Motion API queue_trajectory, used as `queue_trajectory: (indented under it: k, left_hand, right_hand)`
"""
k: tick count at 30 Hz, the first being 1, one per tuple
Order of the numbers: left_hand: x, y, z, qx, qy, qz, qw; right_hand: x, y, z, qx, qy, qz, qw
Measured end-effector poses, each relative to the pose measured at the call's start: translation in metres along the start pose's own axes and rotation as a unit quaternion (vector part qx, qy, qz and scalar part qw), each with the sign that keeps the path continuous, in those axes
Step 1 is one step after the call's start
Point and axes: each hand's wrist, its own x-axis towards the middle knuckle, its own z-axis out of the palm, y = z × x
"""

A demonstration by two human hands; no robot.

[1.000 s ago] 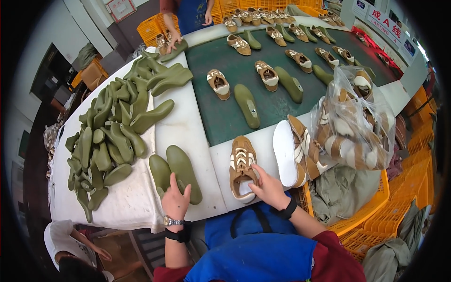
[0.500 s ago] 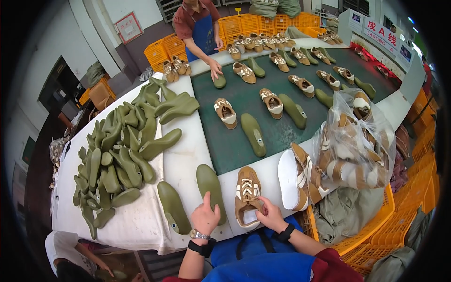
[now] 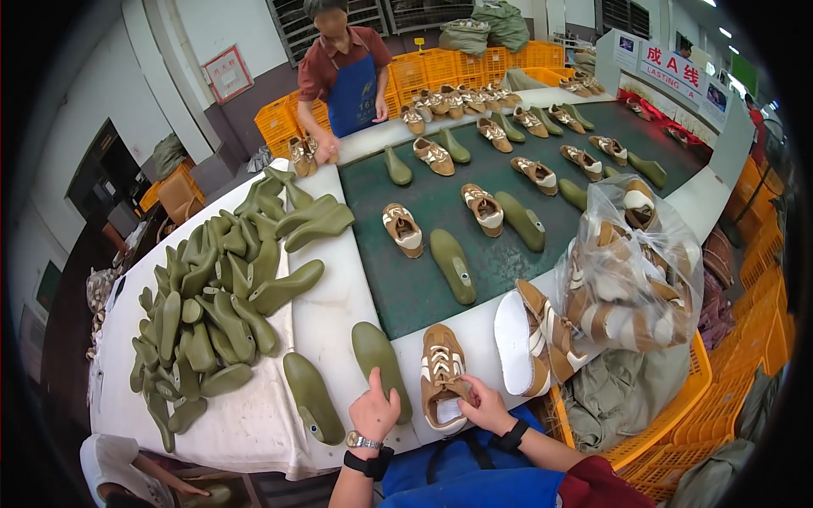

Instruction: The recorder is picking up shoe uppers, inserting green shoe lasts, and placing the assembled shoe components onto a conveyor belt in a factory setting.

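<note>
The brown suede-look lace-up shoe with white stripes stands upright by the white tabletop's near edge; the right hand pinches its collar, and a backward tug could tip it off. Left of the shoe, the left hand touches a smooth olive-green shoe last, index finger extended; I cannot tell whether it grips, so the last might slide if nudged. Right of the shoe, a bulging clear plastic bag could slump if knocked.
</note>
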Motion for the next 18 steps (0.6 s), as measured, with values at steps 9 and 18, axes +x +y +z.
queue_trajectory:
  k: [9, 18]
  left_hand:
    - [-0.0007, -0.0021, 0.0001, -0.020, 0.001, 0.011, 1.000]
    - [-0.0006, -0.0027, 0.0003, -0.024, -0.001, 0.015, 1.000]
  right_hand:
    - [-0.0015, -0.0021, -0.0012, 0.001, -0.002, 0.007, 1.000]
    - [-0.0009, 0.0004, -0.0008, -0.010, -0.004, 0.001, 1.000]
